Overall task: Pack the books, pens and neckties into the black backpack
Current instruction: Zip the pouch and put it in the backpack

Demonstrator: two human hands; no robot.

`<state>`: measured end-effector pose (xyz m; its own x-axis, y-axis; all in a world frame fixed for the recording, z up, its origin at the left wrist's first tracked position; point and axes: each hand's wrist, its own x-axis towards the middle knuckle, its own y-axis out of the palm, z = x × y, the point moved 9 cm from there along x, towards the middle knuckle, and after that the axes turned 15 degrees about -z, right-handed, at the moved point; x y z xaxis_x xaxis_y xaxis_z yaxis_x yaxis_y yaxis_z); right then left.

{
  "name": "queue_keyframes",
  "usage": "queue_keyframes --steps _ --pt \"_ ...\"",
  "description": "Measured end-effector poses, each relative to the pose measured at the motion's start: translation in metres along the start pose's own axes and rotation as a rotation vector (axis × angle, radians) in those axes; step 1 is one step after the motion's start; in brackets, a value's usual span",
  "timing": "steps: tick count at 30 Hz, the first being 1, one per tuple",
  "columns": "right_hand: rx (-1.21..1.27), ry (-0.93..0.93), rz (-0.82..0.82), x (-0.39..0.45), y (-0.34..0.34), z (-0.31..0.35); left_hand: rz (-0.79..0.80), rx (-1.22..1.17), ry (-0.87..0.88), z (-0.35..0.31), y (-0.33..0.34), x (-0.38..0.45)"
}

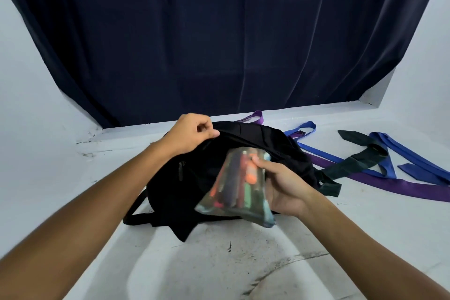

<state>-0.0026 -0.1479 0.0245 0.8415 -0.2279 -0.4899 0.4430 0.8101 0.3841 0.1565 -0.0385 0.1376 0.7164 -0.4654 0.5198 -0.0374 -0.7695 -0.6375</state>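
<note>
Now, from the head view, your black backpack (194, 177) lies slumped on the white surface (219, 263), matte and soft, with a zipper pull showing on its near left side and one strap looping out at the lower left. Your left hand (192, 135) pinches the upper edge of the bag's opening between thumb and curled fingers, lifting the fabric. Your right hand (282, 185) grips a clear pouch of pens (236, 185), thumb on top and fingers curled beneath it; the pouch is tilted, its upper end at the mouth of the bag, its lower end hanging over the bag's front. Inside it you can make out orange, red, green and dark barrels, too blurred to count.

To the right of the bag, the neckties lie tangled on the surface. You can tell three colours: a purple necktie (401, 186) running from behind the bag out to the right edge, a dark green necktie (358, 158) crossing over it, and blue neckties (414, 156), at least two, overlapping so that the exact count is unclear. One backpack, one pouch.

A dark curtain (219, 31) hangs behind the surface.
</note>
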Motion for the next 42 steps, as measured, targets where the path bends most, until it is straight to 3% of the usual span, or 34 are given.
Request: queue_keyframes --steps 7,11,15,16,18,20,21,23,26,28,30,33,37,39,42 --pt "-0.204 -0.081 -0.087 0.018 0.046 0.025 0.048 -0.037 -0.054 -0.005 -0.021 0.022" --pt "-0.422 -0.338 -0.23 0.038 0.051 0.054 0.0 -0.054 -0.055 -0.004 -0.03 0.026" --pt "-0.974 -0.807 -0.494 0.029 0.042 0.079 -0.061 -0.092 -0.085 0.0 -0.032 0.025" --pt "-1.034 -0.929 -0.482 0.017 0.046 0.081 -0.08 -0.094 -0.088 0.001 -0.033 0.025" --pt "-1.103 -0.995 -0.231 -0.002 0.06 0.069 -0.109 -0.109 -0.1 0.004 -0.034 0.025" --pt "-1.31 -0.818 0.066 -0.01 0.065 0.035 -0.127 -0.136 -0.12 0.008 -0.033 0.024" --pt "-1.447 -0.756 0.138 -0.012 0.061 0.02 -0.133 -0.144 -0.128 0.009 -0.032 0.024" --pt "-1.711 -0.789 0.163 -0.013 0.052 0.005 -0.14 -0.145 -0.133 0.009 -0.03 0.023" --pt "-1.919 -1.016 0.093 -0.012 0.058 -0.003 -0.135 -0.14 -0.124 0.008 -0.028 0.022" --pt "-1.922 -1.127 0.048 -0.012 0.063 -0.002 -0.124 -0.141 -0.118 0.007 -0.027 0.022" --pt "-1.832 -1.114 0.041 -0.009 0.065 0.007 -0.114 -0.138 -0.111 0.005 -0.028 0.022" --pt "-1.572 -1.048 0.037 -0.005 0.066 0.034 -0.107 -0.138 -0.105 0.003 -0.03 0.02" --pt "-1.183 -1.205 -0.141 -0.003 0.061 0.071 -0.097 -0.138 -0.095 -0.001 -0.033 0.02" --pt "-1.172 -1.25 -0.221 0.0 0.062 0.074 -0.087 -0.134 -0.081 -0.003 -0.034 0.02" --pt "-1.271 -1.173 -0.181 0.016 0.072 0.064 -0.072 -0.126 -0.071 -0.006 -0.035 0.02"
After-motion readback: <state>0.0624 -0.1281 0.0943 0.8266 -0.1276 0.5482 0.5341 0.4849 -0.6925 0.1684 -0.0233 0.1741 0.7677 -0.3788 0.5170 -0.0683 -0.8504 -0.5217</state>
